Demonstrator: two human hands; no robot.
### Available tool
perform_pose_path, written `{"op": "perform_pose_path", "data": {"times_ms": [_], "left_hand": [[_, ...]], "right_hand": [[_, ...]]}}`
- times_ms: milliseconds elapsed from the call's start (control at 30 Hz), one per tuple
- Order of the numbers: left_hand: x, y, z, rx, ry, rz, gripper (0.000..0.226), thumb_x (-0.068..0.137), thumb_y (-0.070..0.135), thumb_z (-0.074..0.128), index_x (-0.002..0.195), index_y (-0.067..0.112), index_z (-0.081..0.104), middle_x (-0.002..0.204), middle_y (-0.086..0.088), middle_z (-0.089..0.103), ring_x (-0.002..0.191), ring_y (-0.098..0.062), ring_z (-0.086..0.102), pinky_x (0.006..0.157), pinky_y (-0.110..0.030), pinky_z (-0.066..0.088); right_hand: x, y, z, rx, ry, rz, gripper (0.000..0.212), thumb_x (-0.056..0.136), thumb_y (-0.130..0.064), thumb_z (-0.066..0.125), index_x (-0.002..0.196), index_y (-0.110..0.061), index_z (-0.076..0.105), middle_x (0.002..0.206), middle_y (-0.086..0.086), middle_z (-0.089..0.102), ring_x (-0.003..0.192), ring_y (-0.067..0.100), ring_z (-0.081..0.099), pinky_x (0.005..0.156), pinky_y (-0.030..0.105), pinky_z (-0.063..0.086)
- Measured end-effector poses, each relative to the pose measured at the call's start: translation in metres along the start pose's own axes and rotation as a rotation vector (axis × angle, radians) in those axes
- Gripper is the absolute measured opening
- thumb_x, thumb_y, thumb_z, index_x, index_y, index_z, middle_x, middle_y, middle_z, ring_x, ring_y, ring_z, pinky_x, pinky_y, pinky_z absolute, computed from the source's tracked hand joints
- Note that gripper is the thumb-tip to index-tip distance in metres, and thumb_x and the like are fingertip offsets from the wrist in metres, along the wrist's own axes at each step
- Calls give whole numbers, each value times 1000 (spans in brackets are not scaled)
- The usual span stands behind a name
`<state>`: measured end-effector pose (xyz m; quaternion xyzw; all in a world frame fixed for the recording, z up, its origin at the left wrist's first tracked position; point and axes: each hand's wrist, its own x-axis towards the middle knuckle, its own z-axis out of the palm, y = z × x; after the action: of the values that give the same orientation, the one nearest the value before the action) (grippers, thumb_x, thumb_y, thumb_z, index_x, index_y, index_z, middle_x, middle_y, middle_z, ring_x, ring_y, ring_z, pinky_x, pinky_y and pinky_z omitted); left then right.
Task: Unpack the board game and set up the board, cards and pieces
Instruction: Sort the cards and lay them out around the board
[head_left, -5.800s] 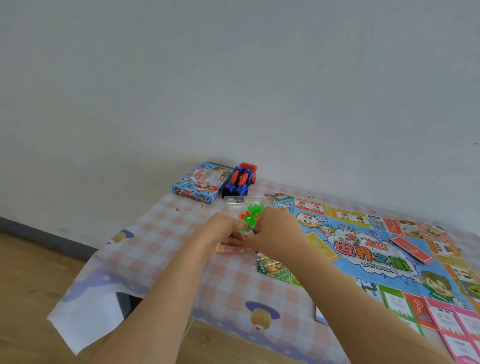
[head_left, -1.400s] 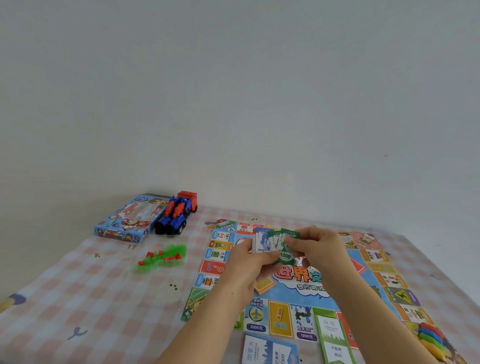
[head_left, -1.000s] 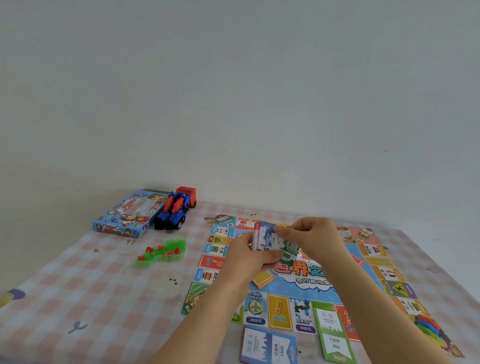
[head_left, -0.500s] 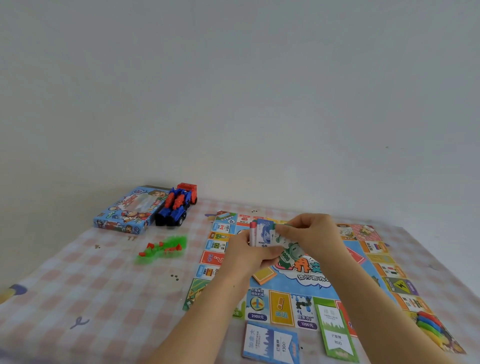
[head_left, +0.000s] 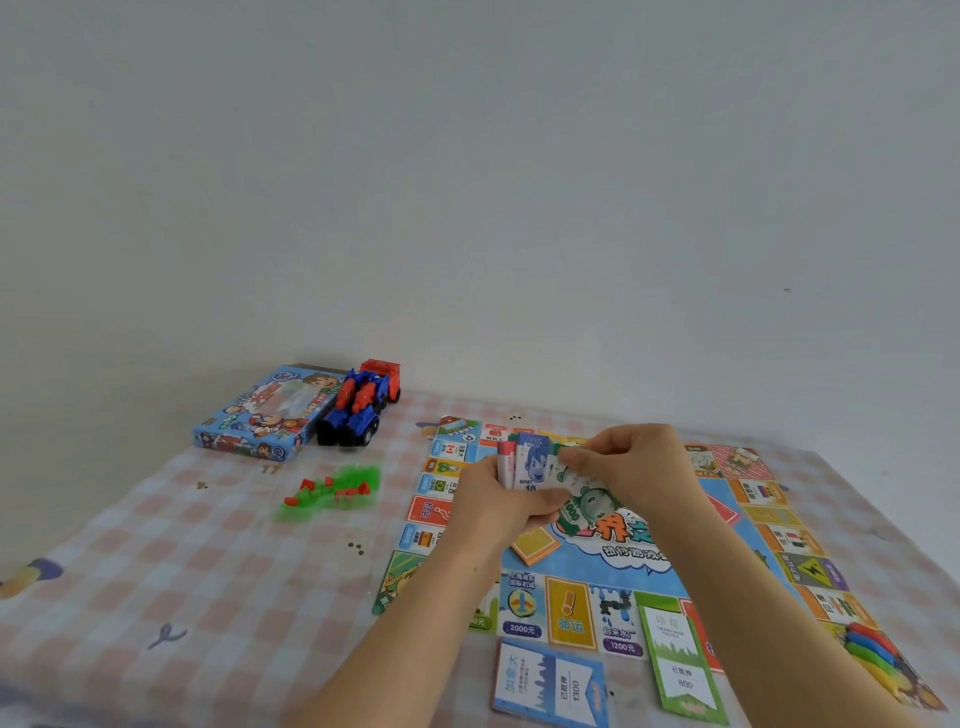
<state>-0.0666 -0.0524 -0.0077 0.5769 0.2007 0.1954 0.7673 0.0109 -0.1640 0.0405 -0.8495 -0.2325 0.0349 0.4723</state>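
The colourful game board lies flat on the checked tablecloth. Above its middle my left hand grips a small stack of paper money, the blue note facing me. My right hand pinches a green 1000 note that hangs from the stack's right side. A yellow card pile sits on the board just under my hands. Near the front edge lie a blue property card and a green one. A heap of green and red plastic houses lies left of the board.
The blue game box and a red-and-blue toy truck stand at the back left by the wall. Coloured pawns lie on the board's front right corner. A red card pile shows behind my right wrist.
Since 5.8 s ago both hands left the bag of houses, which now lies by the board. In the last second my right hand has drawn the green note down and right from the stack.
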Motion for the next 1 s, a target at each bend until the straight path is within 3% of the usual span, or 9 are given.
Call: {"op": "perform_pose_path", "data": {"times_ms": [133,267,367,433,633,767,1000], "left_hand": [[0,-2,-1,-14,4,-9,28,69,-5,78,91,5,66,94,-17,71,79,-26,70,67,-29,60],[1,-3,-2,-76,36,-26,28,70,-6,77,92,5,66,95,-17,71,81,-27,70,67,-29,60],[1,-1,-5,-155,59,-40,24,72,-10,74,90,4,66,91,-14,72,77,-23,69,61,-24,58],[0,1,-6,-177,59,-43,21,73,-8,73,88,4,66,88,-13,72,73,-20,69,58,-22,57],[-6,8,-4,-365,-2,-138,4,83,6,68,86,5,67,81,-11,72,68,-17,68,51,-21,56],[-9,11,-5,-469,-61,-230,6,82,9,68,85,4,69,76,-11,73,57,-14,69,47,-21,55],[-6,10,-3,-418,-6,-200,3,82,2,67,84,3,68,76,-12,72,58,-15,67,45,-19,53]], "right_hand": [[0,-2,2,43,-25,-23,14,78,-21,76,66,-22,69,70,2,71,70,25,70,67,42,59],[-1,2,3,58,-27,-27,13,74,-34,77,70,-23,71,70,-2,72,67,18,68,65,37,57],[-2,7,-1,95,-41,2,21,72,-37,79,73,-16,74,65,2,70,48,14,50,51,29,44],[-5,11,-1,158,-97,40,24,74,-33,78,73,-10,73,53,6,58,43,15,37,45,25,34],[-7,15,2,432,-157,171,12,80,-17,74,82,-6,71,56,6,57,41,10,44,40,18,38],[-7,17,0,573,-241,214,8,81,-12,71,84,-4,70,59,2,61,44,8,47,40,16,40],[-5,24,0,624,-243,247,9,80,-11,71,85,-4,69,66,5,64,45,9,48,40,17,41]]}}
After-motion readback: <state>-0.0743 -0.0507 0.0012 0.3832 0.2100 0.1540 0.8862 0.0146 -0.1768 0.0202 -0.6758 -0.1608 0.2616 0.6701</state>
